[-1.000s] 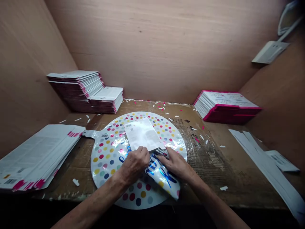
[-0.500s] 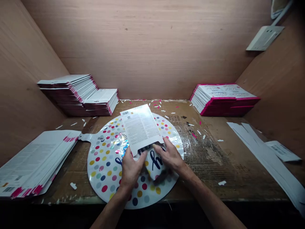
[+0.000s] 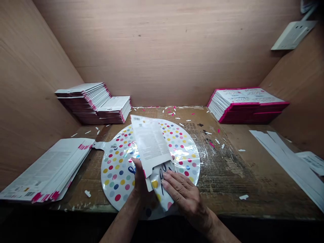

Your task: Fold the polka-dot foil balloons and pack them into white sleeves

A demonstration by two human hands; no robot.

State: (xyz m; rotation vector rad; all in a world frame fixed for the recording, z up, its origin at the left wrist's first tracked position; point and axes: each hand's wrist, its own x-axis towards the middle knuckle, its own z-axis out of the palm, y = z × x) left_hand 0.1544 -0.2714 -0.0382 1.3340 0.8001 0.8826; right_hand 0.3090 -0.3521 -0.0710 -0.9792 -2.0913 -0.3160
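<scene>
A printed white card sleeve (image 3: 152,141) is tilted over a round dotted foil balloon (image 3: 113,168) that lies flat at the centre. My left hand (image 3: 140,179) grips the sleeve's lower left side, thumb up along its edge. Partly inside the sleeve's lower opening is a folded dotted foil piece (image 3: 162,189) with dark lettering. My right hand (image 3: 181,192) rests on that folded piece with its fingers stretched together over it; whatever its thumb does is mostly hidden.
Stacked white sleeves with pink edges stand at the back left (image 3: 113,104) and back right (image 3: 250,98). More sleeves (image 3: 48,168) fan out at the near left. Paper strips (image 3: 286,158) lie on the right. Small scraps dot the cardboard surface (image 3: 217,179). A power socket (image 3: 293,35) hangs upper right.
The folded foil piece now sits partly within the sleeve's opening. My right hand has moved down and lies flatter over it. The sleeve has turned steeper, and the whole view has shifted slightly.
</scene>
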